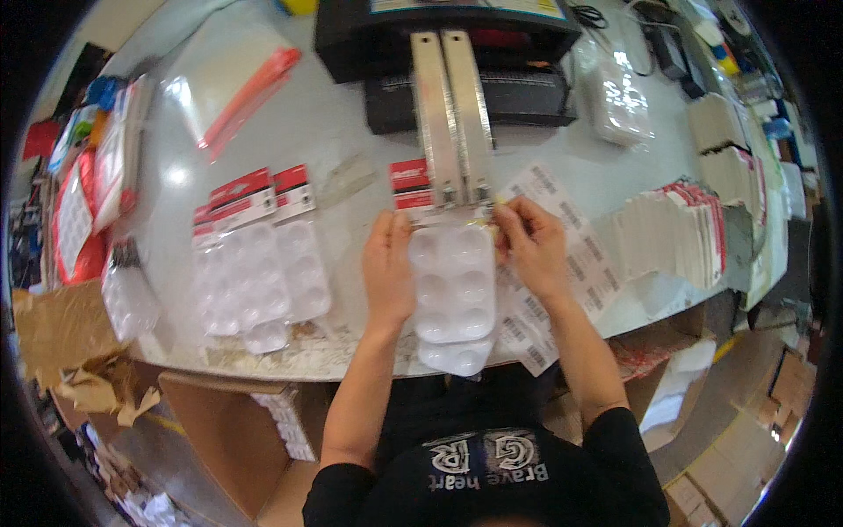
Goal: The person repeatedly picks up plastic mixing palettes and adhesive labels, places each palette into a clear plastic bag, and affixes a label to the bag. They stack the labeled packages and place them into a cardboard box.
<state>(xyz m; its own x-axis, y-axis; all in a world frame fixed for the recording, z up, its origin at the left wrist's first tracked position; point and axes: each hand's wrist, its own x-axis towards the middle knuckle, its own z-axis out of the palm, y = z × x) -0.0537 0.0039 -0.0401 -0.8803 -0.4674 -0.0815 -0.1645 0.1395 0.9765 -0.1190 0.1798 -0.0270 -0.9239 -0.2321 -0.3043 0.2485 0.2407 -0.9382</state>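
Head view: left hand point(386, 263) and right hand point(531, 241) pinched on top corners of white plastic round-welled palettes point(455, 288); red-and-white-carded palette packs point(246, 279) at left look finished, held ones seemingly not.

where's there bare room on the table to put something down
The white table has bare patches between the red-edged bags and the black machine, and between the piled packages at far left and the white trays. It is crowded between the left hand and right hand, and rightward among label sheets and the card stack.
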